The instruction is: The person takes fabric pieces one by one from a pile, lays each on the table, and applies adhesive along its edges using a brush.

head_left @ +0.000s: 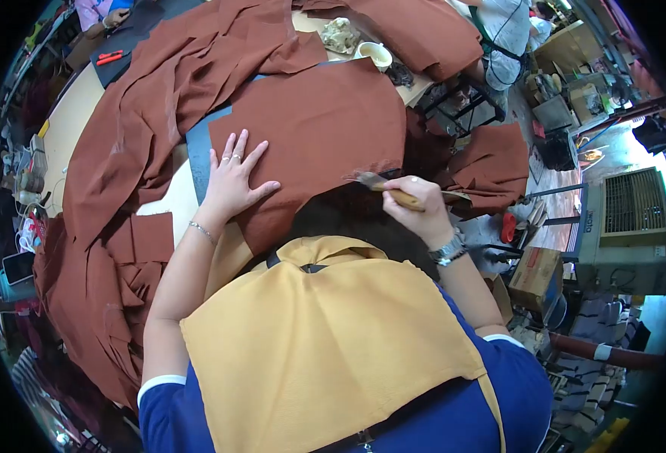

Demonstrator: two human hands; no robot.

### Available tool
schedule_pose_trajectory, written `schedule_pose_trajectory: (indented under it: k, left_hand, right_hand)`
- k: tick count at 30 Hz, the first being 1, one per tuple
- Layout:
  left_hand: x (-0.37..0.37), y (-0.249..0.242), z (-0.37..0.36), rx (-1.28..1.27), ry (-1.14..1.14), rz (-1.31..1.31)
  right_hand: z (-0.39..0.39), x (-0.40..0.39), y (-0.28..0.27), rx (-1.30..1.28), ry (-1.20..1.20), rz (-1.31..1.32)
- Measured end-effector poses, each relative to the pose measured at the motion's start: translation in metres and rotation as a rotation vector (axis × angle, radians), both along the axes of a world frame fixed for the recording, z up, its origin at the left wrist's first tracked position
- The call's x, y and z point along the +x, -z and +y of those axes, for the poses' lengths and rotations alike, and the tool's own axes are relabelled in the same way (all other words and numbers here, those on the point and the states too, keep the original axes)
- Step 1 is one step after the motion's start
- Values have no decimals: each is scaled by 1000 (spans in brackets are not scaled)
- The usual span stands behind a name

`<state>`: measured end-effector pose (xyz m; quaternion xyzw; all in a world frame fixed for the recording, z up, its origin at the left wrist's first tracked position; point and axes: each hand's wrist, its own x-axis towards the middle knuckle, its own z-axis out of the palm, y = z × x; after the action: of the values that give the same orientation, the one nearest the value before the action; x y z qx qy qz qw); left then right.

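Note:
A rust-brown fabric piece [318, 124] lies flat over a blue-grey sheet [199, 160] on the table. My left hand [236, 175] presses on its left part with the fingers spread, holding nothing. My right hand [416, 208] grips the wooden handle of a brush [399, 198]. The brush's bristles touch the fabric near its lower right edge, where a darker, streaky patch shows. Beyond the fabric stands a white bowl [374, 54] with pale contents, beside a crumpled whitish lump [339, 35].
More rust-brown fabric [148, 113] is heaped along the left and hangs at the right. Red-handled scissors [111, 57] lie at the upper left. Parts of other people show at the top left and top right. A cardboard box [537, 273] and a cooler unit [626, 226] stand right.

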<state>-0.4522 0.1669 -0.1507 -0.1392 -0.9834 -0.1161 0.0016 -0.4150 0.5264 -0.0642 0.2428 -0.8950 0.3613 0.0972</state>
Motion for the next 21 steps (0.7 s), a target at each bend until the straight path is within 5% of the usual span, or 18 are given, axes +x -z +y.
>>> schedule_pose_trajectory:
  k: [6,11,16,21]
  left_hand:
    - [-11,5,-1,8,24,14]
    - [-12,5,-2,19,31,23]
    - [-16,9,-1,31,43,27]
    - [-14,6,-1,30,44,38]
  right_hand:
    - [-39,-2,-9,-91,-43,-62]
    - [-8,0,-12,113,59,-81]
    - [-63,-3,-14,-78,-77,-138]
    - [-39,0,-20,101,-68,-126]
